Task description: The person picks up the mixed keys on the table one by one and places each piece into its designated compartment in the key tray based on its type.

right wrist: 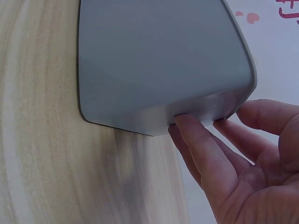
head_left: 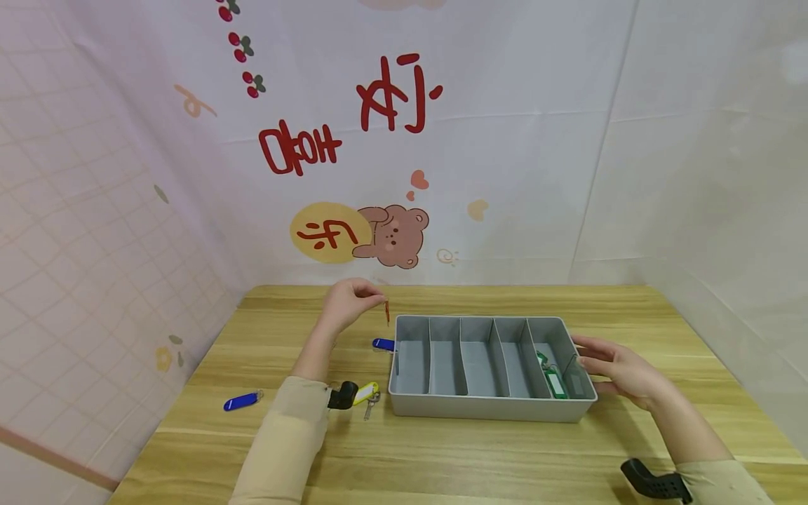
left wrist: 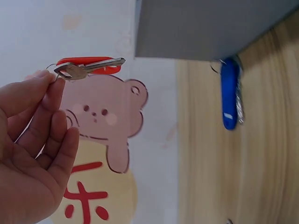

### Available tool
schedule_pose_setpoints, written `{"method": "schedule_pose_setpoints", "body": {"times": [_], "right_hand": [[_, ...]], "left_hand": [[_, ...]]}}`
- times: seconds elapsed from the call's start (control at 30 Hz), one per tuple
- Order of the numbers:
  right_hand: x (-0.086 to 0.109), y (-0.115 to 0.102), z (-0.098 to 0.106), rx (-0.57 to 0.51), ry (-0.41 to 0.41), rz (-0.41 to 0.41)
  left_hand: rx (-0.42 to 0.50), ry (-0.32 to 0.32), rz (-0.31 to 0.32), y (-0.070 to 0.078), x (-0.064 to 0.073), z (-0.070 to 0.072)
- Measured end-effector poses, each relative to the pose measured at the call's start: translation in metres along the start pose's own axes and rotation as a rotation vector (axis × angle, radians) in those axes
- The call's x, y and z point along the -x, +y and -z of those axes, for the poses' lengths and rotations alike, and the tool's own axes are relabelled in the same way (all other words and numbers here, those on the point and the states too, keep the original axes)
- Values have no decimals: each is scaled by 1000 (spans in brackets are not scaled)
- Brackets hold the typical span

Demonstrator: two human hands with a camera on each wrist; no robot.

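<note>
Left grip [left wrist: 37,147] with red-tagged key [left wrist: 83,70]

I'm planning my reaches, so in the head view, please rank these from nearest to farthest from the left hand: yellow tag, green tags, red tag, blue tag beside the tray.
1. Red tag: hanging from the grip of the left hand.
2. Blue tag: beside the tray's left end.
3. Yellow tag: beside the left wrist.
4. Green tags: inside the tray, right end.

The head view looks forward and down over the gray tray [head_left: 480,408] from its near side. Nearer, both wrist views are turned sideways: left beside the tray's left end, facing the bear print [head_left: 398,238] the head view shares; right close at its right end.
</note>
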State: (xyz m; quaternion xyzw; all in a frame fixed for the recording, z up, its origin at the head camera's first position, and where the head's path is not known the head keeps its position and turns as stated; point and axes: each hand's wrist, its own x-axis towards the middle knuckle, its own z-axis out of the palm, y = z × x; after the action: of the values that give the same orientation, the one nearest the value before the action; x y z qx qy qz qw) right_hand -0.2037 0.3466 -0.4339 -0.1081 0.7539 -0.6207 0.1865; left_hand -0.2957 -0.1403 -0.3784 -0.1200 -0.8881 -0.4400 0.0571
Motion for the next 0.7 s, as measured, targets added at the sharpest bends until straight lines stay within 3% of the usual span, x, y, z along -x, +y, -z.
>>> {"method": "schedule_pose_setpoints", "body": {"times": [0.37,0.7], "right_hand": [[-1,1,0,5,-2,-4],[-2,2,1,6,7,-9]], "left_hand": [[28,-18,-57,27,2,-2],[77,-31,-63,51,5,-5]]}}
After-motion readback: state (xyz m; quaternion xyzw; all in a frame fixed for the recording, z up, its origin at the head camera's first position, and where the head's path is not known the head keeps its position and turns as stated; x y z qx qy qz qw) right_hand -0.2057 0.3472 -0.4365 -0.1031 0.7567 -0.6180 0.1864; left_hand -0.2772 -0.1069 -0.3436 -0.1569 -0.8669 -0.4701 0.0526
